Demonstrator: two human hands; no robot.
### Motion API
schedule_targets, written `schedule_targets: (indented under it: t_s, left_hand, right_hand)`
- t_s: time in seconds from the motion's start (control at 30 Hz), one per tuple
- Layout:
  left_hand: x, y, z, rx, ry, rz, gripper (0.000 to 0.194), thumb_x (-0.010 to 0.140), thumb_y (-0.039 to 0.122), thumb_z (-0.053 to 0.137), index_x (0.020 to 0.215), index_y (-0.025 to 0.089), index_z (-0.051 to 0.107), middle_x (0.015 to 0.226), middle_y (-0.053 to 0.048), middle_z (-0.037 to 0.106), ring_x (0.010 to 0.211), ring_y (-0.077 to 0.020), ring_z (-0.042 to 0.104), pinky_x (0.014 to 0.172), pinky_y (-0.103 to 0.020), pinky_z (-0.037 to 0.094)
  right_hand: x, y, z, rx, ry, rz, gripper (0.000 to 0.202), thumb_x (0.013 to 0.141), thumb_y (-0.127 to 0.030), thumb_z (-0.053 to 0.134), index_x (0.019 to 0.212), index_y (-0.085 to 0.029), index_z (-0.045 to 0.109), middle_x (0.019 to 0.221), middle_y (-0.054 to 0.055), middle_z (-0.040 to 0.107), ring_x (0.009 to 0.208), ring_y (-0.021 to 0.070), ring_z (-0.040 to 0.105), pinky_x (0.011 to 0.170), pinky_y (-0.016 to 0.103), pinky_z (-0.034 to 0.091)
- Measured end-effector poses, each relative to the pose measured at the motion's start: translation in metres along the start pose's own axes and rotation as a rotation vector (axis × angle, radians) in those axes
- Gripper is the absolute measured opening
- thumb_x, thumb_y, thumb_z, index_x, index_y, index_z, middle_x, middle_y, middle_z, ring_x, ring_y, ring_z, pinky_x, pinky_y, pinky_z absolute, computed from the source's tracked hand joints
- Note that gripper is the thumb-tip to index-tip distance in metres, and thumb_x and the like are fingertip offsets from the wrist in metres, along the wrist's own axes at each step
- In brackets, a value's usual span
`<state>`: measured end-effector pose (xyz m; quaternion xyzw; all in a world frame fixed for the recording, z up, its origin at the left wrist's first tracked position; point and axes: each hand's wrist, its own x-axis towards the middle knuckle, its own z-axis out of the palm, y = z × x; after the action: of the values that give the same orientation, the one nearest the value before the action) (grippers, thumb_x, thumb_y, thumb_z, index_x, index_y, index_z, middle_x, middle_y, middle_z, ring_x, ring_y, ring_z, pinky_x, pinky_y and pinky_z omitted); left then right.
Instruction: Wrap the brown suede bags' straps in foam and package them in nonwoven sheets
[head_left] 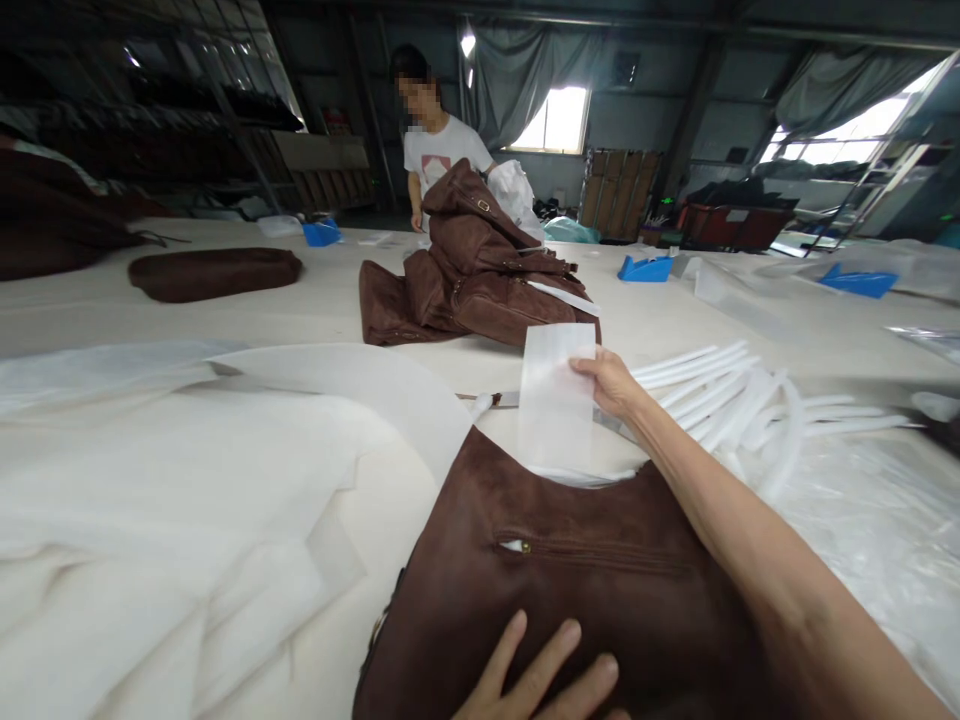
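A dark brown leather bag lies in front of me, its curved opening facing away. Near the left end of its zipper, a bit of white shows beside the brass-coloured pull. My left hand rests on the bag's front with fingers spread, partly cut off by the lower edge. Beyond the opening, my right hand pinches a white rectangular sheet by its right edge, thumb on the near face. The sheet hangs upright, and its lower end is close to the bag's opening.
Several brown bags are heaped across the table, with a person behind them. White padded strips and clear plastic lie at right. Large white sheets cover the left. Blue tape dispensers stand farther back.
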<state>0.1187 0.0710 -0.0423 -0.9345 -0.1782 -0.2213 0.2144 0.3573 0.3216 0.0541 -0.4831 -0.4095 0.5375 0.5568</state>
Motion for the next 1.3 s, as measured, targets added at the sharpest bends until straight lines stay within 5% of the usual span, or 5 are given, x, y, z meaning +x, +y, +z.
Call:
schedule_targets:
  t_s: [0.23, 0.5, 1.0, 1.17, 1.3]
  left_hand:
    - [0.008, 0.003, -0.033, -0.251, -0.211, -0.091, 0.050, 0.098, 0.049, 0.049, 0.144, 0.034, 0.043, 0.159, 0.006, 0.030, 0.148, -0.0280, 0.023, 0.120, -0.059, -0.008]
    - [0.014, 0.003, -0.039, -0.377, -0.181, -0.139, 0.046, 0.097, 0.044, 0.051, 0.138, 0.023, 0.050, 0.144, -0.002, 0.053, 0.144, -0.0257, 0.030, 0.123, -0.055, 0.002]
    - [0.008, 0.004, -0.028, -0.636, 0.016, -0.191, 0.040, 0.091, 0.036, 0.057, 0.126, 0.019, 0.054, 0.125, -0.012, 0.064, 0.129, -0.0282, 0.051, 0.122, -0.057, 0.018]
    - [0.000, 0.006, -0.028, -0.763, 0.222, -0.392, 0.054, 0.086, 0.023, 0.056, 0.137, 0.016, 0.041, 0.133, -0.018, 0.051, 0.135, -0.0325, 0.043, 0.113, -0.060, 0.034]
    - [-0.005, 0.001, -0.031, -0.768, 0.265, -0.342, 0.051, 0.089, 0.018, 0.045, 0.140, 0.021, 0.042, 0.147, -0.015, 0.042, 0.147, -0.0361, 0.021, 0.116, -0.066, 0.020]
  right_hand:
    - [-0.142, -0.038, -0.017, -0.154, -0.256, -0.203, 0.031, 0.080, -0.042, 0.074, 0.102, -0.019, 0.076, 0.099, 0.008, 0.077, 0.105, 0.0291, 0.069, 0.101, 0.048, 0.050]
    - [-0.270, 0.029, -0.043, -0.832, -0.654, -0.713, 0.053, 0.098, -0.013, 0.042, 0.148, -0.029, 0.043, 0.147, 0.005, 0.051, 0.139, 0.0223, 0.044, 0.120, 0.049, 0.030]
    - [-0.307, 0.062, -0.052, -1.276, -0.585, -0.992, 0.055, 0.095, -0.002, 0.034, 0.148, -0.013, 0.040, 0.148, 0.011, 0.050, 0.148, 0.0238, 0.025, 0.118, 0.052, 0.032]
    - [-0.311, 0.073, -0.055, -1.313, -0.579, -0.924, 0.057, 0.093, -0.002, 0.034, 0.148, -0.012, 0.039, 0.150, 0.013, 0.047, 0.149, 0.0245, 0.021, 0.118, 0.056, 0.031]
    - [-0.311, 0.080, -0.056, -1.313, -0.563, -0.887, 0.060, 0.093, -0.001, 0.033, 0.150, -0.015, 0.036, 0.150, 0.012, 0.047, 0.150, 0.0231, 0.020, 0.118, 0.056, 0.030]
